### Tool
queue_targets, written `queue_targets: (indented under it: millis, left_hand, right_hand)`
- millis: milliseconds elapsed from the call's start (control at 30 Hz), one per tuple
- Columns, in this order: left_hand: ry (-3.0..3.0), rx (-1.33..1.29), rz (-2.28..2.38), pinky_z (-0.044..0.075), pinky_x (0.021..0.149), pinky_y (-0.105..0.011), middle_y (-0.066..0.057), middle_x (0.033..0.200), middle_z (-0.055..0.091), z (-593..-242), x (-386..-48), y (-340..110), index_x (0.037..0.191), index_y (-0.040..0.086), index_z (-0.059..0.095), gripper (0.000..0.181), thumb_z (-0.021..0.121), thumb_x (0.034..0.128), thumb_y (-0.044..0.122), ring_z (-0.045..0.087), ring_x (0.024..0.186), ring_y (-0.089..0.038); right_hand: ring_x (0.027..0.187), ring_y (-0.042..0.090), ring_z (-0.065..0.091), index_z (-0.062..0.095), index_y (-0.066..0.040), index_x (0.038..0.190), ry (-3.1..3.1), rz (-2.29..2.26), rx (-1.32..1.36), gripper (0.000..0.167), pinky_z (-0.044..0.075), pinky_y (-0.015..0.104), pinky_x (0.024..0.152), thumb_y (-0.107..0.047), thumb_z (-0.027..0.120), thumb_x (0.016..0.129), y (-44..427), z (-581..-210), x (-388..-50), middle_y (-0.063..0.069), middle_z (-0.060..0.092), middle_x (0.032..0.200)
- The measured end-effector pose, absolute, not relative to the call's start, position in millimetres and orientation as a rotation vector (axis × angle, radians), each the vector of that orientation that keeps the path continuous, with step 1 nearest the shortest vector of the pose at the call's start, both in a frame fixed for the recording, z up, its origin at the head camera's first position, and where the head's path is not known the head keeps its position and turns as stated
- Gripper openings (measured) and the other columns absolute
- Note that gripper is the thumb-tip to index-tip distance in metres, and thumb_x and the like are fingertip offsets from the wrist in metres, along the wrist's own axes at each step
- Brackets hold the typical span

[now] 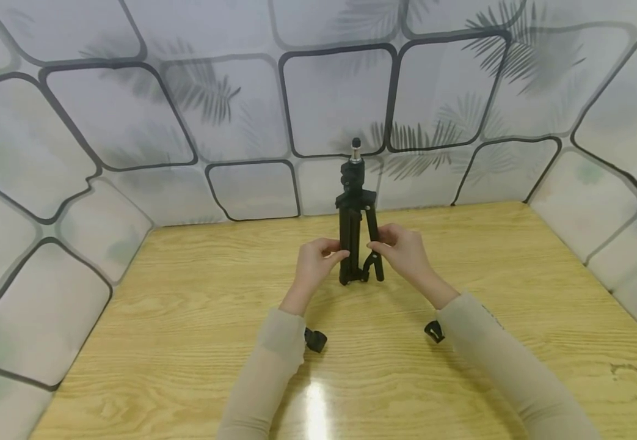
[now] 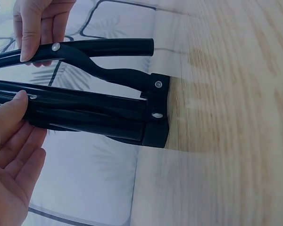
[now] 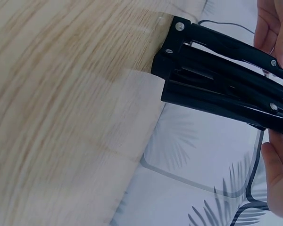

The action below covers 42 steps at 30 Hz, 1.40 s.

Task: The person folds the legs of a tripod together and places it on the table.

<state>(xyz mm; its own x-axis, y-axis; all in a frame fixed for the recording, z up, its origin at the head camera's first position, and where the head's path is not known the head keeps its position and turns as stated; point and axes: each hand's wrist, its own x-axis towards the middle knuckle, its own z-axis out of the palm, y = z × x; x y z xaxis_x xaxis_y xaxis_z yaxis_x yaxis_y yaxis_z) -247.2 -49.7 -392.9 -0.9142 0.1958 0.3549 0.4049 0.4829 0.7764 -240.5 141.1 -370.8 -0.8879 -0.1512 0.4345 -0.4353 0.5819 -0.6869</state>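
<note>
A black tripod stand (image 1: 354,208) with a silver, black-capped top stud stands upright, held in both hands. My left hand (image 1: 315,264) pinches its left leg between thumb and fingers. On the other side, my right hand (image 1: 403,250) pinches the right leg (image 1: 372,223), which is swung slightly outward. In the left wrist view, that leg's brace (image 2: 104,73) bends down to the riveted bottom bracket (image 2: 158,110). The right wrist view has the same bracket (image 3: 172,47) at its upper middle, close to the wooden surface. The legs are mostly folded in.
A small black clamp-like part (image 1: 316,340) lies on the wooden table (image 1: 197,342) beside the left sleeve. Another small black part (image 1: 434,331) lies by the right sleeve. Patterned cloth walls (image 1: 252,189) enclose the table at the back and sides.
</note>
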Motion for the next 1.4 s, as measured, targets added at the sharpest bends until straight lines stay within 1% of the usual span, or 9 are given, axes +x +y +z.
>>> queue_targets:
  millis: [500, 1033, 1400]
  left_hand:
    - [-2.522, -0.499, -1.407, 0.048, 0.077, -0.027, -0.006, 0.091, 0.065, -389.8, -244.6, -49.0, 0.097, 0.005, 0.068, 0.025, 0.066, 0.0795, 0.022, 0.06, 0.086, -0.018]
    - [-2.521, -0.49, -1.412, 0.048, 0.076, -0.026, -0.006, 0.09, 0.066, -390.7, -244.5, -49.2, 0.097, 0.005, 0.068, 0.024, 0.066, 0.0796, 0.022, 0.061, 0.085, -0.017]
    - [-2.528, -0.486, -1.421, 0.048, 0.077, -0.028, -0.005, 0.09, 0.066, -389.5, -244.6, -49.4, 0.097, 0.005, 0.068, 0.024, 0.066, 0.0801, 0.022, 0.06, 0.085, -0.017]
  right_hand:
    - [0.075, 0.022, 0.063, 0.062, 0.003, 0.095, -2.442, 1.242, 0.462, 0.023, 0.051, 0.035, 0.068, -0.012, 0.069, 0.077, 138.1, -371.2, -239.9, 0.013, 0.066, 0.083]
    - [0.075, 0.022, 0.063, 0.063, 0.001, 0.095, -2.436, 1.27, 0.437, 0.023, 0.051, 0.035, 0.068, -0.014, 0.068, 0.078, 133.9, -374.1, -242.7, 0.013, 0.066, 0.083]
    - [0.074, 0.021, 0.062, 0.063, -0.001, 0.095, -2.438, 1.261, 0.427, 0.022, 0.051, 0.035, 0.067, -0.016, 0.068, 0.079, 132.0, -373.9, -243.7, 0.011, 0.065, 0.082]
